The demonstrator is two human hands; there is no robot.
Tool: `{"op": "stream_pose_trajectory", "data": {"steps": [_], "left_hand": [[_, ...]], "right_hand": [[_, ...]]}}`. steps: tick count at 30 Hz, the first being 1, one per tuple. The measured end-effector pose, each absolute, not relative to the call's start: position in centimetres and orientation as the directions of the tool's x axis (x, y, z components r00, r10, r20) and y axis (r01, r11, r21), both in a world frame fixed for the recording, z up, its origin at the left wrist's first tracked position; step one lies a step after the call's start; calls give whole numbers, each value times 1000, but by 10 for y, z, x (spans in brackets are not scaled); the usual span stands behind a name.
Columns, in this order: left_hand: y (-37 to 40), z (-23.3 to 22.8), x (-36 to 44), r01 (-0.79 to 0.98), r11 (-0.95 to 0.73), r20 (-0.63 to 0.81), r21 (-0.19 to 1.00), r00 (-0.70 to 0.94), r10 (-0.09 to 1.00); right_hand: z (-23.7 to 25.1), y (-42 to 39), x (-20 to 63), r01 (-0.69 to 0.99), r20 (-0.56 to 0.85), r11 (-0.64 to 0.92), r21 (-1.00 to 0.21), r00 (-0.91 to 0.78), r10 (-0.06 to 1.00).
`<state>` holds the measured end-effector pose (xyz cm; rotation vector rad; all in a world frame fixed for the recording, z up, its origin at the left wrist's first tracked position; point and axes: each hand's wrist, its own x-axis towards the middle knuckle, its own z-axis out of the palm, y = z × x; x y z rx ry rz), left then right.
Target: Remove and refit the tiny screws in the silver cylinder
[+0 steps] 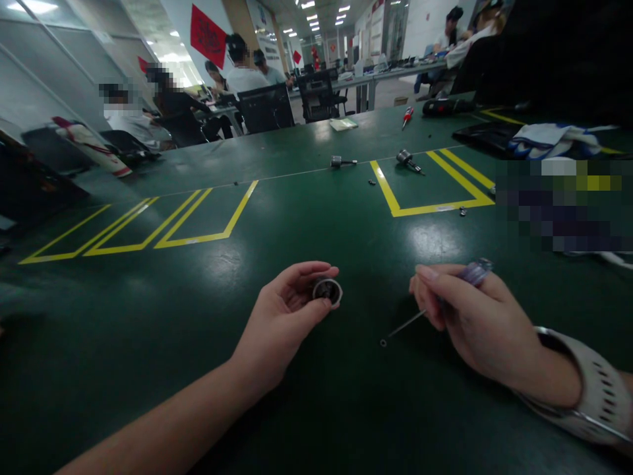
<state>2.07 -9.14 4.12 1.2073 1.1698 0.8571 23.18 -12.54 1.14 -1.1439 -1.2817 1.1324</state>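
My left hand (291, 303) is closed around a round, hollow metal part (327, 292), its open end facing me and dark pieces showing inside. To the right, my right hand (459, 307) grips a screwdriver with a clear purplish handle (477, 271). Its thin shaft slants down to the left. By the shaft's tip is a small dark ring or nut (383, 343); I cannot tell whether it touches the tip or rests on the green table (336, 409). A gap separates the two hands.
Two metal cylinders with shafts (341, 161) (406, 158) lie farther back, near yellow tape outlines (395, 212). Small metal bits (463, 212) are close by. A red screwdriver (407, 117) and white gloves (554, 140) lie toward the back right. Other people sit beyond the table.
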Motion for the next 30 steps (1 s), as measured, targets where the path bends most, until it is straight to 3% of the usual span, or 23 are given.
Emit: {"op": "stream_pose_trajectory", "data": {"steps": [8,10,13,15,18,23,30], "left_hand": [[-90,38,19,4,240,-234,971,237,943],[-91,38,18,1,240,-233,971,242,942],[-90,38,18,-4,232,-223,973,255,941],[-90,37,18,-6,232,-223,973,260,939],[-90,37,18,-12,240,-229,971,261,938],[-91,38,19,-7,239,-229,971,255,939],[-92,38,21,-7,212,-201,977,290,936]], "right_hand": [[18,-129,225,98,92,97,-990,-61,994],[24,-131,224,187,160,178,-966,-107,981],[32,-136,223,324,345,416,-850,-254,903],[36,-138,223,360,434,549,-754,-355,828],[37,-141,223,356,484,621,-698,-404,776],[32,-139,223,344,469,537,-770,-266,842],[30,-136,220,454,331,375,-808,-176,927]]}}
